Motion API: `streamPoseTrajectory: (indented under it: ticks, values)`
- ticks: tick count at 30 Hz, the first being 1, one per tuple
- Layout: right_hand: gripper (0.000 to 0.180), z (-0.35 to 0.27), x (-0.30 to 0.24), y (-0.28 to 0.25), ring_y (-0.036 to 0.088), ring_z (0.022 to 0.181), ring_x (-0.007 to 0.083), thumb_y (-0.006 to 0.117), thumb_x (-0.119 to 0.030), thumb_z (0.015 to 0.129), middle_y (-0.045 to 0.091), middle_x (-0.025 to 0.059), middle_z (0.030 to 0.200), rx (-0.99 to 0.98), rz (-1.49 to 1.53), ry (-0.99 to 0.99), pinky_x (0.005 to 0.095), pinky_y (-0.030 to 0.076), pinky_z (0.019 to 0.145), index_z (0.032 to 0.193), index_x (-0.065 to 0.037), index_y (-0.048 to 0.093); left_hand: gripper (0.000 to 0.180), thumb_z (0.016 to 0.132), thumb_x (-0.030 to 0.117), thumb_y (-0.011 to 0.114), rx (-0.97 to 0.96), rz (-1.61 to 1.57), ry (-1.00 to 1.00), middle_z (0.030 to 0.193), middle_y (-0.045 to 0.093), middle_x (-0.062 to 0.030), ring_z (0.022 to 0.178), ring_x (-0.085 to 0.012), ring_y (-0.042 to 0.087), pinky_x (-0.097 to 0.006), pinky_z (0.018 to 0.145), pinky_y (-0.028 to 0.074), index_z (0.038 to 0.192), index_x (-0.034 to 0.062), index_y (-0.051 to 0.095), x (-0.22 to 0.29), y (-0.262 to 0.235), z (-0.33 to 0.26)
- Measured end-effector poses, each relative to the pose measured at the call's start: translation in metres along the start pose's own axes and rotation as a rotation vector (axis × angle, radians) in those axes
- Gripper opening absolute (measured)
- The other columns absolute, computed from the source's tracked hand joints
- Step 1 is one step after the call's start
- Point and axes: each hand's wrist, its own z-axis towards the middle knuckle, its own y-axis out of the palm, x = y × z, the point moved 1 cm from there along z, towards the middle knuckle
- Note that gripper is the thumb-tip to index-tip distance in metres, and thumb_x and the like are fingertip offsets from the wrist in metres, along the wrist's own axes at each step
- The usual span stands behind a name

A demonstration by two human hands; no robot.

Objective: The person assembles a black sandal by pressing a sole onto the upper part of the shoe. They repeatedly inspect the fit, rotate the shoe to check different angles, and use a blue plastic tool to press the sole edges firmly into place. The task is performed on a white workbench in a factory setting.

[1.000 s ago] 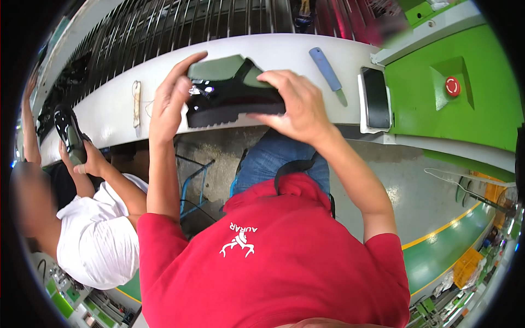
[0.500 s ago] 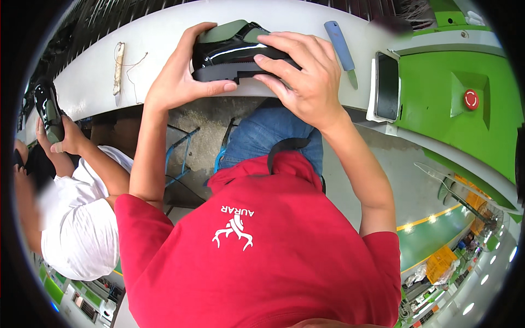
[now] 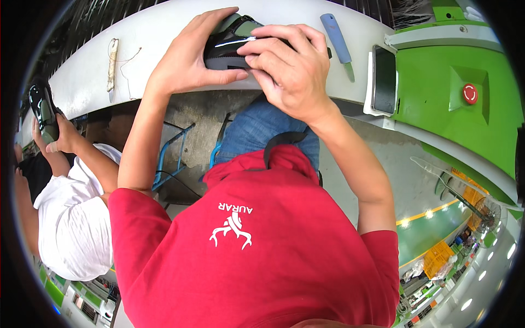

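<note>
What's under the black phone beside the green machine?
A white thing sticks out along the left side of the black phone; whatever else lies beneath is covered.

Left hand (image 3: 183, 64) in a wide curve, right fingers (image 3: 268, 46) bent.

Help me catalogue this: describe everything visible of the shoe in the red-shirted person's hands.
The shoe has a glossy black, leather-like upper with green panels and a dark sole. It is held crosswise above the white bench. The left hand grips its left end; the right hand covers much of the rest. Bench contact is unclear.
</note>
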Motion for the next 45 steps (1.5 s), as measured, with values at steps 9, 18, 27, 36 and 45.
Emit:
streamPoseTrajectory:
  ticks: [9,18,27,36,45]
  values:
    - [0.045,0.006,-0.01,-0.035,0.069,0.115,0.0318,0.092,-0.022,0.075,0.075,0.0051,0.116,-0.057,0.092,0.223,0.0442,0.054,0.094,0.116,-0.013,0.078,0.094,0.072,0.04,0.091,0.125,0.042,0.037,0.142,0.066,-0.0206,0.13,-0.0394,0.065,-0.046,0.112,0.051,0.153,0.0051,0.059,0.016,-0.002,-0.009]
    - [0.066,-0.008,0.008,-0.035,0.074,0.099,0.031,0.1,-0.036,0.072,0.079,0.0113,0.111,-0.08,0.042,0.208,0.0404,0.058,0.087,0.124,-0.004,0.076,0.096,0.07,0.048,0.092,0.142,0.124,0.081,0.142,0.067,-0.0196,0.129,-0.0415,0.065,-0.049,0.111,0.05,0.153,0.0107,0.061,0.018,-0.002,-0.009]
    - [0.066,-0.014,-0.004,-0.033,0.073,0.1,0.0317,0.101,-0.035,0.07,0.079,0.0112,0.112,-0.02,-0.012,0.301,0.0409,0.058,0.088,0.123,-0.003,0.077,0.09,0.061,0.038,0.094,-0.056,0.35,0.273,0.132,0.069,-0.0115,0.125,-0.0356,0.063,-0.048,0.108,0.049,0.142,0.0097,0.067,0.044,0.012,0.038]
    - [0.149,-0.047,-0.003,-0.039,0.054,0.142,0.0395,0.11,-0.036,0.058,0.044,0.0281,0.159,0.134,0.769,0.786,0.0525,0.05,0.114,0.171,-0.01,0.016,0.081,0.067,0.034,0.104,0.062,-0.279,0.138,0.124,0.075,-0.0114,0.117,-0.0254,0.072,-0.042,0.101,0.056,0.134,0.0037,0.071,0.047,-0.009,0.045]
    - [0.145,-0.011,0.007,-0.058,0.048,0.148,0.0364,0.105,-0.015,0.064,0.047,0.0208,0.157,0.155,0.702,0.53,0.0466,0.041,0.124,0.174,-0.008,0.012,0.124,0.067,0.017,0.105,0.402,-0.959,0.233,0.145,0.062,-0.0319,0.137,-0.0424,0.064,-0.05,0.112,0.056,0.163,-0.0046,0.03,0.024,-0.014,0.046]
